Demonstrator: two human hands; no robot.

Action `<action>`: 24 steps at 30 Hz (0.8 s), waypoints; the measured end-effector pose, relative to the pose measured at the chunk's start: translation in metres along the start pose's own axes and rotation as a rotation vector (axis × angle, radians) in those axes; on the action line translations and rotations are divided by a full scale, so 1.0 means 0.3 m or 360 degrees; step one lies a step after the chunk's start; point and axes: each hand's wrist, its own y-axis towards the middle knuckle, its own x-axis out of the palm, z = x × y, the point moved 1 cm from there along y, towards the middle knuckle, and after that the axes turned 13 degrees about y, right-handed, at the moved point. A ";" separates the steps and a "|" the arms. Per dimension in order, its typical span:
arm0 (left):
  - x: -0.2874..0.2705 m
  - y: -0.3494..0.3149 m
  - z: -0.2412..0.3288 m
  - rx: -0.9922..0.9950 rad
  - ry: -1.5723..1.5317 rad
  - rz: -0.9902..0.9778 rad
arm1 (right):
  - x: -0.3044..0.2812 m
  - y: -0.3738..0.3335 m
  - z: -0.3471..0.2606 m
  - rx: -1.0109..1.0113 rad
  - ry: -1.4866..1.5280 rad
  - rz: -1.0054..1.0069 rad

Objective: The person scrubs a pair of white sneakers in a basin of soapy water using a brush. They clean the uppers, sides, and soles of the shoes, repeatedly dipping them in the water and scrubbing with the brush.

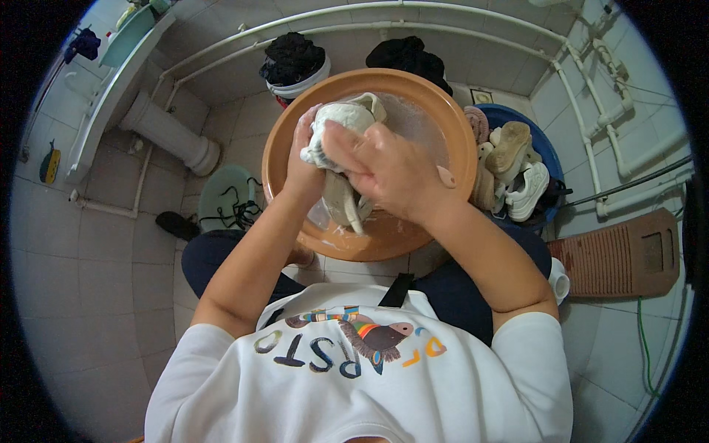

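Over a large orange-brown basin [461, 125] of soapy water, my left hand [301, 166] is closed round a wet white shoe [347, 118] with suds on it. My right hand [388, 166] presses against the shoe's near side, its fingers bent together. What my right fingers hold, if anything, is hidden; a little dark edge shows beside them. Below my hands, a pale shoe part [340, 201] hangs or lies in the basin; I cannot tell whether it belongs to the same shoe.
Right of the basin stands a blue tub [550, 136] heaped with shoes, and beyond it a brown washboard [620, 255]. A pale green basin [225, 188] with black laces is on the left. Dark cloth [292, 59] fills a bucket behind. White pipes [384, 26] line the walls.
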 end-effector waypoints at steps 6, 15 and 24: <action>0.010 -0.027 0.019 0.0006 -0.0068 0.0020 | 0.024 -0.007 0.169 0.0327 -0.0227 0.0132; -0.006 -0.035 0.014 -0.0069 -0.0193 0.0036 | 0.067 -0.020 0.174 0.0325 0.0001 0.0184; -0.040 -0.039 -0.010 -0.0163 -0.0371 0.0162 | 0.133 -0.050 0.173 0.0341 0.0138 0.0193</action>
